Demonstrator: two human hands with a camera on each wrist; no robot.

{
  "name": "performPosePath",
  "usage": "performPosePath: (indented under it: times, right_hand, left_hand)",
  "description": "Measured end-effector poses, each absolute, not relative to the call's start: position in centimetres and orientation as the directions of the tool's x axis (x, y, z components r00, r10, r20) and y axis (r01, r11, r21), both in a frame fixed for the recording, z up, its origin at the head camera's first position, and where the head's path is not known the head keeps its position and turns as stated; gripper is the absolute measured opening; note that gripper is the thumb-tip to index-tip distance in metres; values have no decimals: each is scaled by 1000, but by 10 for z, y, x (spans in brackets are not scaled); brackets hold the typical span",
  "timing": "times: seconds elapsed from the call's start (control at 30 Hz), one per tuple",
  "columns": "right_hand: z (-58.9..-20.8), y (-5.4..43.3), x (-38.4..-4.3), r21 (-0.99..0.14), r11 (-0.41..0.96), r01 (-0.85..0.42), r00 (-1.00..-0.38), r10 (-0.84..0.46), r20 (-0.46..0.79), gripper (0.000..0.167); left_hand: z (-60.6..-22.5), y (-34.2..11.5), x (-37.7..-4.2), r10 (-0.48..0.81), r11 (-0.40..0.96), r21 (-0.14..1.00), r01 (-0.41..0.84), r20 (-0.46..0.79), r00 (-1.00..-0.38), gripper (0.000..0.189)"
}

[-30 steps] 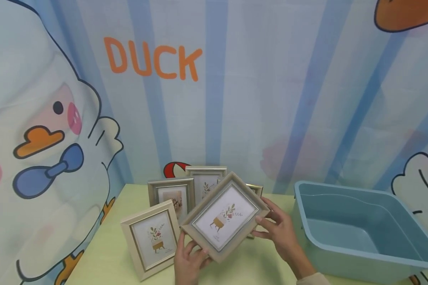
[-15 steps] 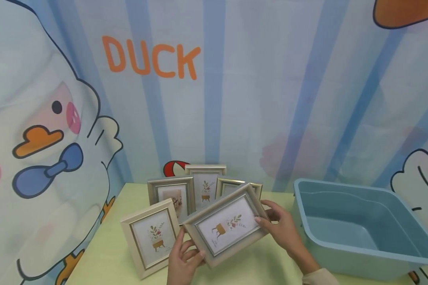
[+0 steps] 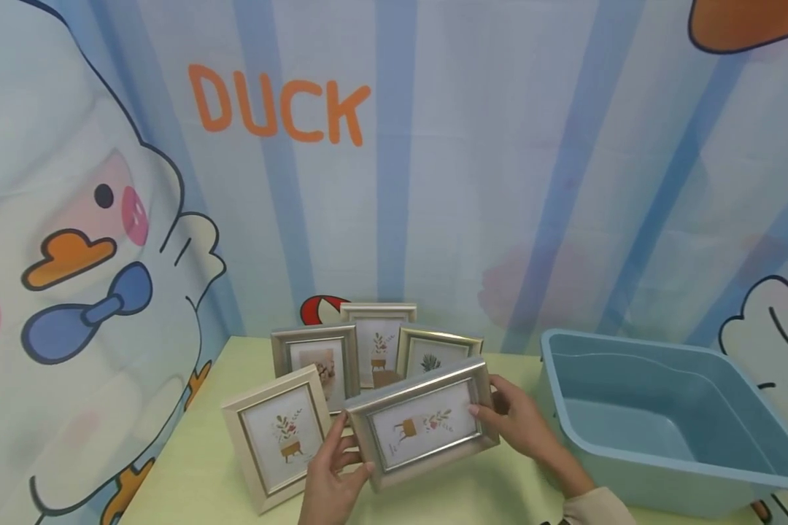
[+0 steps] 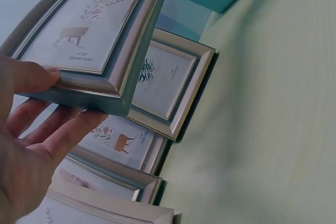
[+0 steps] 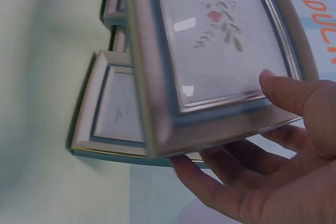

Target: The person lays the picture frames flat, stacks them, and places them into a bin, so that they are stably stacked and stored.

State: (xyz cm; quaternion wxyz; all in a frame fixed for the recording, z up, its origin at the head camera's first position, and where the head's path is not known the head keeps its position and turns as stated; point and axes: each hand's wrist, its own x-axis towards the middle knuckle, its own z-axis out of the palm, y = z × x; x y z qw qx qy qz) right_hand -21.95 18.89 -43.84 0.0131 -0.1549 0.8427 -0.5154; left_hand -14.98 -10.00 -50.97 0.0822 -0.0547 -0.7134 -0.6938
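Observation:
Both hands hold a silver-champagne picture frame (image 3: pixel 427 424) above the table, turned sideways so its potted-plant print lies on its side. My left hand (image 3: pixel 335 467) grips its left end, the thumb on the front and the fingers behind, as the left wrist view shows on the frame's moulding (image 4: pixel 84 85). At the opposite end my right hand (image 3: pixel 522 419) pinches it, with the thumb (image 5: pixel 283 90) over the front border and the fingers beneath. Standing on the table behind are a cream picture frame (image 3: pixel 282 434), a grey-silver one (image 3: pixel 315 343), a pale one (image 3: pixel 379 313) and a gold-edged one (image 3: pixel 441 334).
A blue-green plastic tub (image 3: pixel 670 467) stands on the right of the pale yellow-green table (image 3: pixel 184 445). Behind the table hangs a striped blue cloth (image 3: pixel 460 182) printed with ducks and the word DUCK. The cream picture frame stands close beside the left hand.
The held picture frame has turned clockwise from a diagonal tilt to nearly level and has come lower. More of the gold-edged picture frame behind it shows. Both hands keep their hold.

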Motion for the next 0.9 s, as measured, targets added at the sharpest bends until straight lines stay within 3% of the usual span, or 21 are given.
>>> performPosePath:
  times: [0.17, 0.37, 0.53, 0.73, 0.9]
  right_hand:
    - [-426, 199, -222, -936, 344, -73, -909, -409, -79, 56]
    - [-422, 205, -224, -927, 373, 41, -875, -434, -213, 49]
    - [-429, 209, -227, -940, 337, 44, -859, -467, -208, 44]
    - [-442, 207, -221, -955, 290, -59, -874, -478, -91, 44]
    - [-458, 202, -208, -949, 295, -112, -914, -405, -17, 40]
  left_hand:
    - [-507, -102, -150, -17, 140, 957, 255, 260, -966, 82]
    - [-504, -105, -150, 32, 216, 942, 256, 255, -966, 82]
    - [-502, -107, -149, 72, 264, 925, 274, 265, -962, 81]
    - [-500, -111, -152, 81, 337, 882, 330, 322, -943, 80]
    - [-495, -113, -157, 109, 309, 895, 322, 303, -947, 81]
